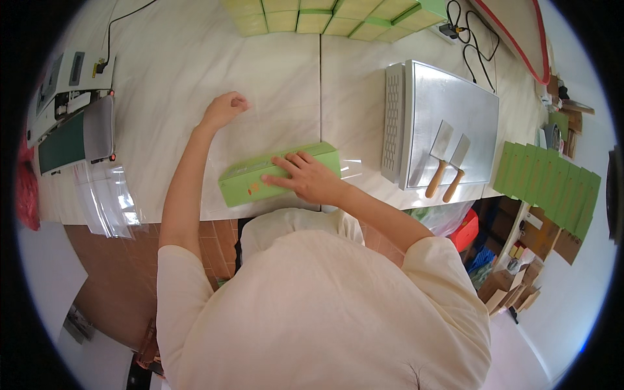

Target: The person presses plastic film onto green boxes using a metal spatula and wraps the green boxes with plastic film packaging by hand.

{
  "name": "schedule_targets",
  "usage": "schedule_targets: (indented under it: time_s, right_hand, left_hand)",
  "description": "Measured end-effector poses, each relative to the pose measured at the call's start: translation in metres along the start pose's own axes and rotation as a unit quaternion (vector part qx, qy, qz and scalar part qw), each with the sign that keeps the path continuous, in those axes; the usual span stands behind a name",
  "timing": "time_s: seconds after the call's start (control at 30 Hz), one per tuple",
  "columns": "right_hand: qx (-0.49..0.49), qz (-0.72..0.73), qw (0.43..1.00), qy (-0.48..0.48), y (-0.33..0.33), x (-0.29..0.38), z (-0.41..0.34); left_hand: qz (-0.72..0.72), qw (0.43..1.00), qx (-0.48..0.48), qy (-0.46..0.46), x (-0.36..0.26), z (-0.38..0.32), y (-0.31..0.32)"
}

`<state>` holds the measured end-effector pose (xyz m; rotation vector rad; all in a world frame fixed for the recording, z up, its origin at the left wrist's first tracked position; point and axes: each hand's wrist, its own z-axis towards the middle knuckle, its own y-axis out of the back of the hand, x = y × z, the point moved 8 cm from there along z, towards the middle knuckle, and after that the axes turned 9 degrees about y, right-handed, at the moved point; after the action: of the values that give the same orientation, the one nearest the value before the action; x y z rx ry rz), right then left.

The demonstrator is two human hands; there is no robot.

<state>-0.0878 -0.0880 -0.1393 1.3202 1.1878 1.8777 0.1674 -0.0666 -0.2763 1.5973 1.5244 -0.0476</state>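
A long green cardboard box [280,174] lies slightly slanted at the table's front edge, right before my body. My right hand [312,179] grips it from above, the fingers over its top and the thumb on its near side. Clear plastic film [352,168] shows beyond the box's right end, and its faint edges run on around the box. Farther back and to the left, my left hand [226,109] is raised with thumb and fingers pinched together on what looks like an edge of this film; the film there is barely visible.
A metal hot plate [456,126] with two wooden-handled spatulas [449,158] stands at right. Stacked green boxes [336,19] line the back. At left are a small conveyor machine [73,114] and clear plastic sleeves [107,200]. Green cartons [546,183] overlap at far right.
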Motion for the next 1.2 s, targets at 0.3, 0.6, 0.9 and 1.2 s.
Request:
schedule_targets:
  time_s: [0.3,0.6,0.9,1.2]
  right_hand:
    - [0.012,-0.025,1.000,0.008,0.005,0.003,0.002]
    - [0.013,-0.015,1.000,0.010,0.004,0.002,0.003]
    - [-0.021,-0.035,0.999,0.010,0.010,-0.006,0.019]
    - [-0.105,-0.079,0.991,0.040,0.020,-0.003,0.006]
  left_hand:
    - [0.211,0.969,0.015,-0.131,-0.062,-0.029,-0.039]
    - [0.208,0.935,-0.099,-0.268,-0.094,-0.124,-0.023]
    - [0.200,0.920,-0.163,-0.295,-0.105,-0.177,-0.010]
    - [0.217,0.905,-0.223,-0.291,-0.097,-0.193,-0.027]
